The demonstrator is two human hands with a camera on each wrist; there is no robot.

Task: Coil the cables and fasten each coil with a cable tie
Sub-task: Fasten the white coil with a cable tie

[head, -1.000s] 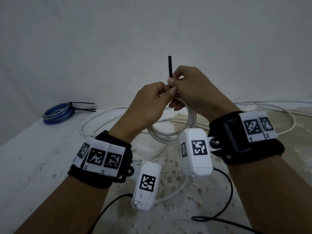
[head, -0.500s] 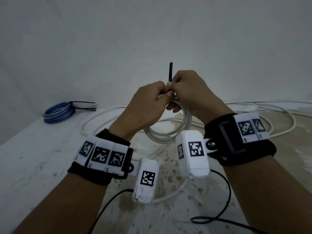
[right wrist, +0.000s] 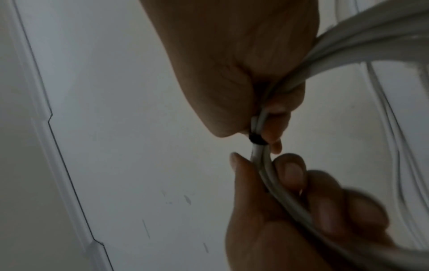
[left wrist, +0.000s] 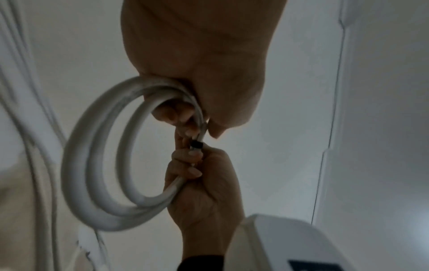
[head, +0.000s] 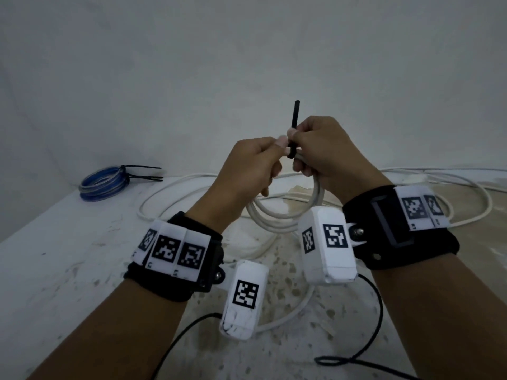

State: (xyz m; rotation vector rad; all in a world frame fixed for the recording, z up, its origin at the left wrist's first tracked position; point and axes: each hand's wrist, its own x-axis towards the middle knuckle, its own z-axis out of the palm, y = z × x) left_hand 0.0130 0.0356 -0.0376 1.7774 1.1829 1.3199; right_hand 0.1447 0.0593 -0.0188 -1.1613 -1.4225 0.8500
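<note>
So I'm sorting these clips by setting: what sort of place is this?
Probably a bare work corner, not a furnished room: a stained, paint-flecked white surface against a plain white wall, with loose white cable and a tied blue coil lying on it.

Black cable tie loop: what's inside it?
Inside the black cable tie: bunched strands of the white cable coil. Strand count unclear; the left hand and right hand cover the coil either side.

Black wristbands (head: 192,259), white coded tags, white camera boxes (head: 326,248).
</note>
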